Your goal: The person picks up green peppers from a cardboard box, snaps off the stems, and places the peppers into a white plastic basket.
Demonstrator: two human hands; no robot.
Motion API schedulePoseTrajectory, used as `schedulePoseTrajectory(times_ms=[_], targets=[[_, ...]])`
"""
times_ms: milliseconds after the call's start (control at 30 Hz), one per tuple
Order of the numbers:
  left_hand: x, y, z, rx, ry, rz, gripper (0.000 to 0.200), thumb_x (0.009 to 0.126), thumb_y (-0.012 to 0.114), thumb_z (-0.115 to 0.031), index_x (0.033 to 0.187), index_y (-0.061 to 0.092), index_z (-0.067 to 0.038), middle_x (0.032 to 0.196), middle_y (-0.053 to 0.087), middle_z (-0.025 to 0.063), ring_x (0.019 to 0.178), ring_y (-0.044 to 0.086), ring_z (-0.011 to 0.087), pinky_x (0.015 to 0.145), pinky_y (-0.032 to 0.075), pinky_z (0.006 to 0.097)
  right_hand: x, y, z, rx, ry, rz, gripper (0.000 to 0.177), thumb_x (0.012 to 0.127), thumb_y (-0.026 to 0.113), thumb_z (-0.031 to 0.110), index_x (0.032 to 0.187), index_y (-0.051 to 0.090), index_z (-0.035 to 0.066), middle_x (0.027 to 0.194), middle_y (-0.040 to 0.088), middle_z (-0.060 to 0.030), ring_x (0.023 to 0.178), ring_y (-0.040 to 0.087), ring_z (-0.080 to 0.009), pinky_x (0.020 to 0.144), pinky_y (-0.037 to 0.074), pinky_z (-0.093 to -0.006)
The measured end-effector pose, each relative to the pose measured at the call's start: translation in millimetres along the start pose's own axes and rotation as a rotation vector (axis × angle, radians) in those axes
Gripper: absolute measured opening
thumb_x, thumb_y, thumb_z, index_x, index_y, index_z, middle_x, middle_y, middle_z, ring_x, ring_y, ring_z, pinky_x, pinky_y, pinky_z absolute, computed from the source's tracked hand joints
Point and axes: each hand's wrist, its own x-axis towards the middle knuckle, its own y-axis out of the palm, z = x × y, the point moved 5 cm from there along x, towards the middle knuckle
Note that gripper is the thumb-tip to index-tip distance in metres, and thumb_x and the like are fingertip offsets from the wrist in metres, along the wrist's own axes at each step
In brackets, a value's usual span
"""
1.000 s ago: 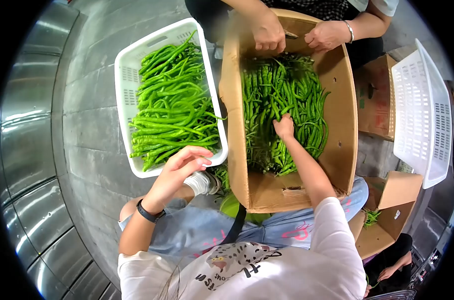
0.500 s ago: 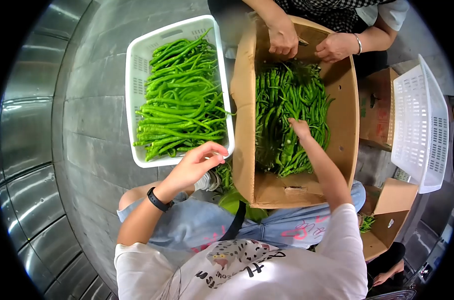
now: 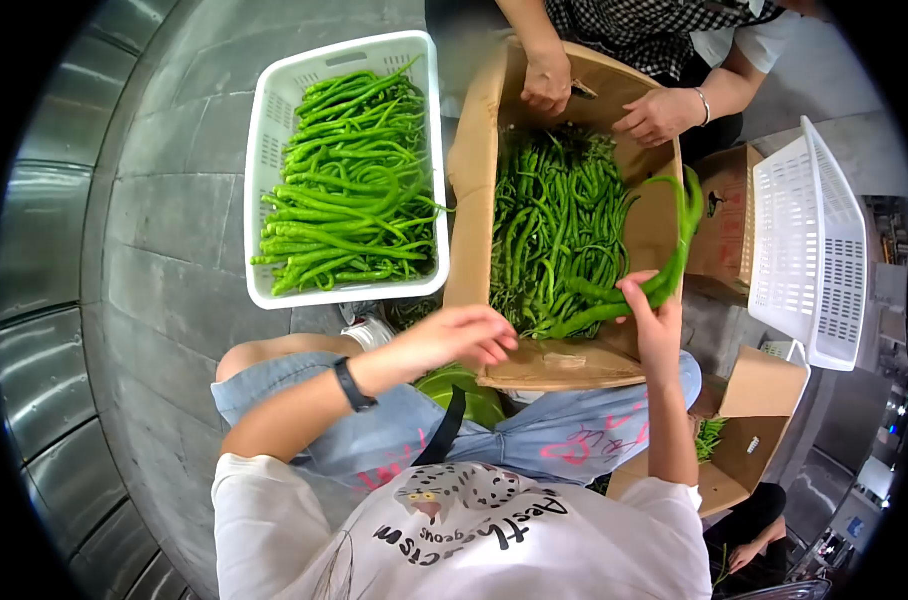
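Several long green chili peppers (image 3: 682,240) are gripped in my right hand (image 3: 656,318), raised over the near right part of the cardboard box (image 3: 471,190). Their tips stick out to the left and curve upward on the right. Beneath lie many more green chili peppers (image 3: 564,215), filling the bottom of the box. My left hand (image 3: 459,338), with a dark band on the wrist, hovers by the box's near left corner. Its fingers are loosely stretched out and hold nothing. To the left, a white plastic basket (image 3: 259,215) holds a layer of green chili peppers (image 3: 349,190).
Across the box, another person's hands (image 3: 659,115) hang at its far rim. On the right stand a white basket (image 3: 804,250) tipped on its side and an open carton (image 3: 764,400) with some peppers. A green round object (image 3: 464,395) sits between my knees.
My right hand has come up from the pile toward me with chili peppers in it. My left hand has moved right and down, from the white basket's corner to the box.
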Motion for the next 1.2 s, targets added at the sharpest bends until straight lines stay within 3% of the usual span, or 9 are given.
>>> schedulePoseTrajectory(times_ms=[167, 233, 300, 400, 500, 633, 767, 1000, 1200], targets=[[41, 56, 22, -0.449, -0.183, -0.069, 0.055, 0.091, 0.045, -0.052, 0.116, 0.049, -0.002, 0.119, 0.054, 0.0142, 0.108, 0.055, 0.0211, 0.091, 0.047, 0.0347, -45, 27, 35, -0.282, -0.384, -0.083, 0.020, 0.083, 0.063, 0.003, 0.101, 0.055, -0.001, 0.101, 0.051, -0.0070, 0.091, 0.055, -0.0149, 0.077, 0.048, -0.0273], [69, 53, 10, -0.534, -0.028, -0.069, 0.055, 0.088, 0.049, -0.056, 0.111, 0.051, -0.007, 0.115, 0.056, 0.0133, 0.108, 0.055, 0.0208, 0.086, 0.048, 0.0345, -62, 44, 24, -0.171, -0.396, -0.019, 0.030, 0.077, 0.069, 0.003, 0.104, 0.056, 0.001, 0.106, 0.048, -0.0095, 0.094, 0.054, -0.0190, 0.079, 0.045, -0.0276], [86, 45, -3, -0.671, -0.072, -0.169, 0.036, 0.089, 0.057, -0.041, 0.105, 0.052, -0.009, 0.104, 0.062, 0.0103, 0.086, 0.059, 0.0160, 0.075, 0.049, 0.0296, -82, 61, 31, -0.578, -0.627, 0.075, 0.039, 0.074, 0.071, 0.002, 0.109, 0.057, 0.001, 0.106, 0.046, -0.0118, 0.093, 0.054, -0.0221, 0.081, 0.046, -0.0280], [93, 27, -14, -0.552, 0.089, -0.147, 0.022, 0.082, 0.065, -0.008, 0.101, 0.054, -0.006, 0.096, 0.064, 0.0080, 0.073, 0.057, 0.0112, 0.060, 0.047, 0.0197, -93, 77, 15, -0.448, -0.570, 0.250, 0.050, 0.071, 0.070, -0.002, 0.119, 0.054, 0.002, 0.111, 0.046, -0.0154, 0.097, 0.054, -0.0275, 0.087, 0.046, -0.0320], [74, 17, -40, -0.466, 0.183, -0.117, 0.021, 0.085, 0.062, -0.012, 0.103, 0.056, -0.005, 0.084, 0.062, 0.0045, 0.060, 0.053, 0.0093, 0.052, 0.045, 0.0222, -79, 66, 21, -0.504, -0.682, 0.284, 0.047, 0.074, 0.059, -0.010, 0.119, 0.053, 0.001, 0.117, 0.046, -0.0156, 0.102, 0.053, -0.0274, 0.087, 0.047, -0.0336], [34, 26, -89, -0.240, 0.330, -0.053, 0.040, 0.085, 0.056, -0.012, 0.123, 0.046, -0.003, 0.087, 0.056, 0.0038, 0.058, 0.050, 0.0089, 0.049, 0.040, 0.0222, -27, 44, -3, 0.233, -0.072, 0.306, 0.035, 0.088, 0.055, 0.004, 0.123, 0.049, 0.001, 0.097, 0.056, -0.0088, 0.082, 0.057, -0.0160, 0.077, 0.047, -0.0273], [22, 17, -86, -0.110, 0.251, -0.012, 0.040, 0.078, 0.053, -0.004, 0.117, 0.045, -0.001, 0.089, 0.056, 0.0082, 0.063, 0.055, 0.0143, 0.055, 0.044, 0.0257, 23, 57, 36, 0.558, 0.042, 0.316, 0.036, 0.095, 0.048, 0.020, 0.124, 0.048, -0.001, 0.089, 0.055, -0.0049, 0.072, 0.050, -0.0095, 0.065, 0.043, -0.0243], [6, 7, -71, 0.038, 0.239, -0.083, 0.046, 0.096, 0.047, -0.026, 0.135, 0.029, -0.009, 0.091, 0.056, 0.0104, 0.056, 0.056, 0.0149, 0.051, 0.047, 0.0251, 51, 116, 43, 0.447, 0.093, 0.428, 0.014, 0.093, 0.052, 0.016, 0.098, 0.057, 0.003, 0.070, 0.050, 0.0018, 0.060, 0.044, -0.0064, 0.054, 0.037, -0.0205], [6, -9, -63, 0.007, 0.297, -0.124, 0.039, 0.096, 0.047, -0.025, 0.129, 0.038, -0.007, 0.088, 0.056, 0.0079, 0.057, 0.052, 0.0114, 0.047, 0.043, 0.0224, 35, 132, 28, 0.565, 0.217, 0.425, 0.017, 0.093, 0.048, 0.018, 0.091, 0.056, 0.004, 0.066, 0.046, 0.0018, 0.056, 0.041, -0.0065, 0.050, 0.033, -0.0210]])
